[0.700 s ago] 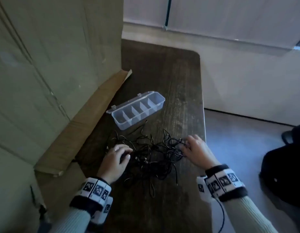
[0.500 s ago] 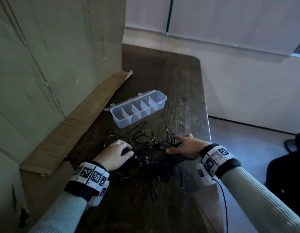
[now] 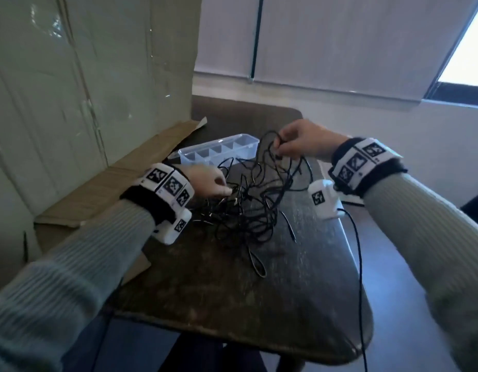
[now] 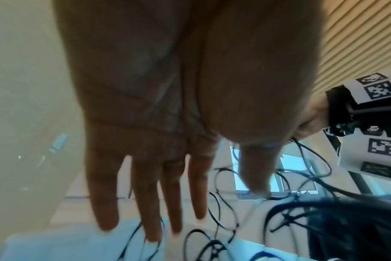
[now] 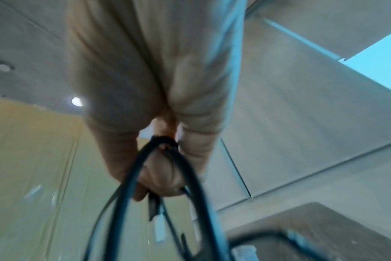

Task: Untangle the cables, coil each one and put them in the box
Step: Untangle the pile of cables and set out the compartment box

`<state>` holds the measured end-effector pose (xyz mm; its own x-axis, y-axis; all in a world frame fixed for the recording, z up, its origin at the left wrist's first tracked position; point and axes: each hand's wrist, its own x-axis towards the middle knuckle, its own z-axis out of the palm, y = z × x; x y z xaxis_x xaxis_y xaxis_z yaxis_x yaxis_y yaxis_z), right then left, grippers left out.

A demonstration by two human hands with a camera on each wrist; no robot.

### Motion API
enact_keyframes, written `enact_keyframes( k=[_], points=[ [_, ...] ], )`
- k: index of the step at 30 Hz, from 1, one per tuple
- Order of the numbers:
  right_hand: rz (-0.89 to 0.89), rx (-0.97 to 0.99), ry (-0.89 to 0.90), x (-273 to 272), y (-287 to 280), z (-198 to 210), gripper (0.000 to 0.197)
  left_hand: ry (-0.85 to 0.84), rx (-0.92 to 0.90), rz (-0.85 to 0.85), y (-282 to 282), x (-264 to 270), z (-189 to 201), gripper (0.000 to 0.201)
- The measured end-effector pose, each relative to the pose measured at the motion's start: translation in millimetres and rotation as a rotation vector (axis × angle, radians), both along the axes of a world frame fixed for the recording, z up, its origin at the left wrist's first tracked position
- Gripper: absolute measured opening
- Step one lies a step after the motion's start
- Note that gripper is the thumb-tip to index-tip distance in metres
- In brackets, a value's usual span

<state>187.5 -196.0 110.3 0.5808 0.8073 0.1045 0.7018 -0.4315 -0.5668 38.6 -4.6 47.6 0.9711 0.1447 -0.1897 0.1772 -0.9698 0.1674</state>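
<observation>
So the right hand (image 3: 299,143) has a tight grip on a few strands of the black cables (image 3: 248,208), fingers curled round them, and it's holding them up off the dark wooden worktop (image 3: 232,304), with loops hanging down from that grip into the rest of the tangle, which is still one big knot lying just below and to the left of it. The right wrist view shows a loop and a small connector plug (image 5: 153,206) dangling right under the curled fingers (image 5: 161,178). The left hand (image 3: 208,181) sits low at the left edge of the tangle, fingertips in among the strands; its grip is wide, fingers (image 4: 150,203) straight and spread in the wrist view, not closed round anything. The clear plastic compartment box (image 3: 219,151) sits open just beyond the left hand and below-left of the raised right grip, no cable in any compartment. A flattened cardboard sheet (image 3: 103,189) lies left of the left hand.
</observation>
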Motion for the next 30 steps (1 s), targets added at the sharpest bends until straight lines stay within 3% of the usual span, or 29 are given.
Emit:
enact_keyframes(
  k=[4,6,7,8,9,11,13,16,21,27,30],
  points=[
    [-0.044,0.207,0.131,-23.2,-9.6,33.8,0.006,-0.265,-0.315,0.021,-39.9,10.6,23.4,0.088],
    [-0.002,0.261,0.189,-42.5,-8.2,46.2,0.009,-0.280,-0.293,0.047,-64.2,24.9,24.2,0.138],
    [0.006,0.297,0.215,-51.7,-7.7,50.8,0.011,-0.284,-0.289,0.053,-75.7,31.1,21.0,0.152],
    [0.006,0.333,0.229,-60.0,-7.7,54.9,0.014,-0.315,-0.302,0.051,-81.5,42.2,13.9,0.150],
    [0.002,0.359,0.223,-66.5,-8.7,58.7,0.017,-0.361,-0.314,0.050,-83.4,53.5,6.7,0.128],
    [-0.030,0.401,0.181,-71.9,-15.1,63.0,0.020,-0.473,-0.357,0.042,-80.9,67.1,-1.9,0.057],
    [-0.098,0.484,0.151,-68.4,-30.5,66.2,0.022,-0.566,-0.315,0.040,-70.8,62.5,2.9,0.029],
    [-0.210,0.609,0.160,-60.0,-56.6,66.7,0.024,-0.634,-0.221,0.072,-42.6,40.1,23.0,0.021],
    [-0.269,0.602,0.140,-60.7,-56.1,50.1,0.022,-0.603,-0.354,0.073,-18.6,12.4,53.3,0.017],
    [-0.359,0.690,0.177,-43.5,-15.2,39.4,0.024,-0.621,-0.623,0.258,-4.5,34.4,48.3,0.037],
    [-0.385,0.671,0.177,-30.2,3.8,45.5,0.011,-0.565,-0.717,0.265,-2.9,52.4,48.0,0.039]
  ],
)
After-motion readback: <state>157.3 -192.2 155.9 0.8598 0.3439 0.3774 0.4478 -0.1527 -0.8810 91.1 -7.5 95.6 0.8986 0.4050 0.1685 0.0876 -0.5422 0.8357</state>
